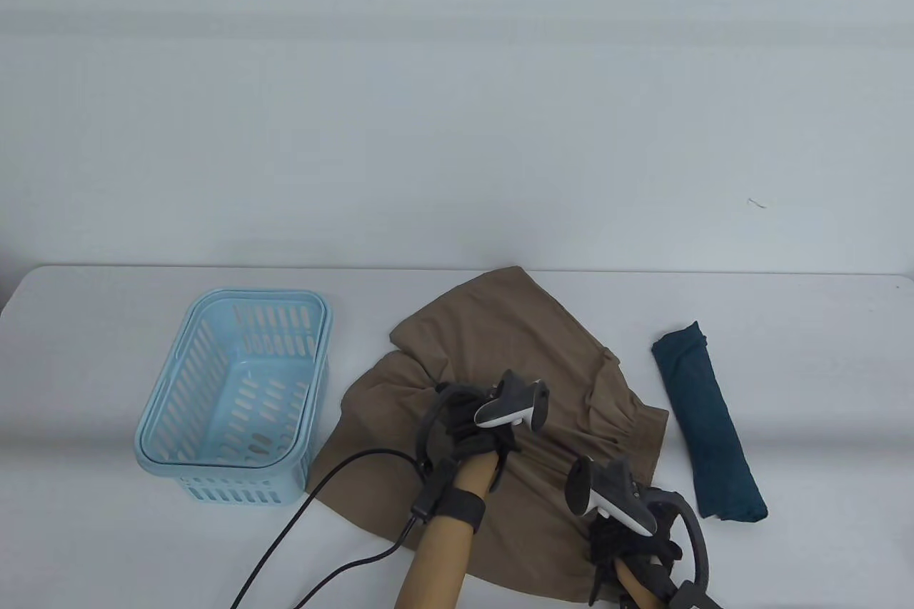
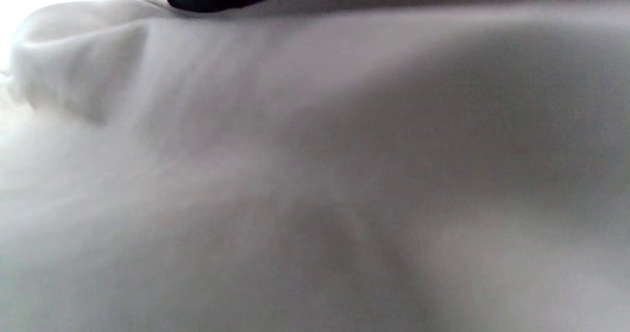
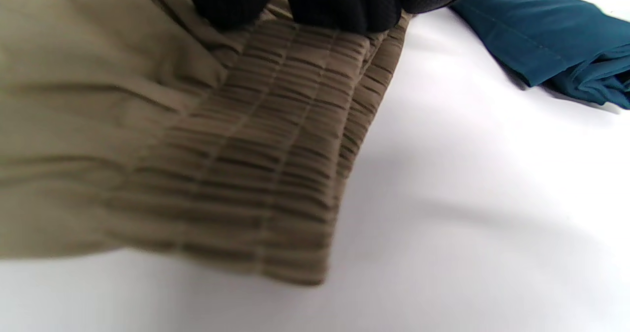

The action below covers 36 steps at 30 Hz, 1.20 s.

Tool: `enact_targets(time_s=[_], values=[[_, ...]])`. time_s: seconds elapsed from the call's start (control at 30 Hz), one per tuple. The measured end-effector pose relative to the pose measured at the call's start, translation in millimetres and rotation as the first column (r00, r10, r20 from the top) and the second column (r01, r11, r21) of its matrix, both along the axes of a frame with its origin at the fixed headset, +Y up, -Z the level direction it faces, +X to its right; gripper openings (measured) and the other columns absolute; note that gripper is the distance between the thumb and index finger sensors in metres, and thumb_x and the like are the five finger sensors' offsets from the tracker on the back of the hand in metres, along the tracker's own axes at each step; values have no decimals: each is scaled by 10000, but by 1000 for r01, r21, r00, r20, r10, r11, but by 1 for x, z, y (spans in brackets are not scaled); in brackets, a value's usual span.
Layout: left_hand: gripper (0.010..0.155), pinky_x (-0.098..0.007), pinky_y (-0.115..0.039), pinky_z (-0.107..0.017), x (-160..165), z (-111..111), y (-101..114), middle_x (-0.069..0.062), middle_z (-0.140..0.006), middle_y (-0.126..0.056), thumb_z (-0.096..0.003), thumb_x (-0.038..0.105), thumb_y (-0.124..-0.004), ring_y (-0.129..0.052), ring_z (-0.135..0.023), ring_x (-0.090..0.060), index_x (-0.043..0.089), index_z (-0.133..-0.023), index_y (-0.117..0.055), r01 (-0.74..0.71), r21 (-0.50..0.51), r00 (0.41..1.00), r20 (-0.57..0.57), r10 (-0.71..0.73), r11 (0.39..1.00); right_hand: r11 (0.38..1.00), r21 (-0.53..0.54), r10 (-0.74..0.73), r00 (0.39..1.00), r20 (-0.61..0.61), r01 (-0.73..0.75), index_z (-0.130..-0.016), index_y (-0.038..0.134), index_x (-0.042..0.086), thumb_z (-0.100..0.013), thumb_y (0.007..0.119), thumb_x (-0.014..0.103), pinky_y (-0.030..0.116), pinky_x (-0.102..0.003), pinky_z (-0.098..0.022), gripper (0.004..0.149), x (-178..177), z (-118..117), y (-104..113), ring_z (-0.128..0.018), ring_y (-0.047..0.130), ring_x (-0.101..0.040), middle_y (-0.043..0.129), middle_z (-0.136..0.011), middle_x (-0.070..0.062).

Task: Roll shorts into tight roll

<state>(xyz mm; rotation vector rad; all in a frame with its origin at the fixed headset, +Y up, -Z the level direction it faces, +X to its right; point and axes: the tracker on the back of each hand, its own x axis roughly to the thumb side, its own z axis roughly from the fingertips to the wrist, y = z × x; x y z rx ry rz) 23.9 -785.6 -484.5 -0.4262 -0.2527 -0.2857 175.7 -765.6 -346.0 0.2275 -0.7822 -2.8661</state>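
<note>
Shorts in khaki-brown cloth lie spread and rumpled across the near middle of the white table, not yet rolled, with your left hand resting on the fabric near its centre and your right hand at the near right corner. In the right wrist view your gloved fingertips press on the ribbed, elasticated waistband, which lifts slightly off the table at its edge; whether they pinch it or only press down cannot be told. The left wrist view shows only blurred pale cloth and a dark glove tip, so that hand's hold cannot be told either. Expect the garment to be light, soft and floppy, likely to slip and loosen as you roll; the gathered waistband is the firmest part and looks the best place to take hold and begin. Beside the shorts on the right lies a folded teal garment, smooth and narrow. On the left stands a pale blue slotted plastic basket, with a black cable trailing from your left wrist.
</note>
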Motion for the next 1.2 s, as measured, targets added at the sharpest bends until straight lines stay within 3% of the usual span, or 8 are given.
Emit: enact_targets(time_s=[0.3, 0.5, 1.2], values=[[528, -715, -423, -683, -5, 6, 2, -256, -1025, -638, -537, 353, -640, -738, -934, -472, 45, -963, -602, 30, -4, 1000, -2, -30, 1000, 997, 0, 81, 996, 25, -81, -984, 491, 40, -539, 603, 349, 260, -724, -697, 553, 10, -16, -5, -1022, 402, -476, 402, -1114, -235], [489, -720, -432, -681, -10, 6, 4, -232, -983, -717, -538, 352, -641, -818, -883, -438, 72, -939, -661, 24, -7, 1000, -6, -24, 1000, 998, -2, 56, 996, 75, -56, -992, 468, 58, -539, 605, 352, 270, -718, -701, 557, 23, -33, -5, -1015, 441, -467, 400, -1113, -241], [521, -720, -395, -688, -20, -3, 2, -238, -1033, -573, -544, 344, -635, -686, -931, -461, 59, -974, -565, -62, -27, 997, -47, 61, 998, 997, 28, -79, 986, 148, 75, -985, 465, 119, -530, 622, 349, 302, -705, -701, 534, 48, -91, -4, -975, 534, -455, 419, -1099, -237]])
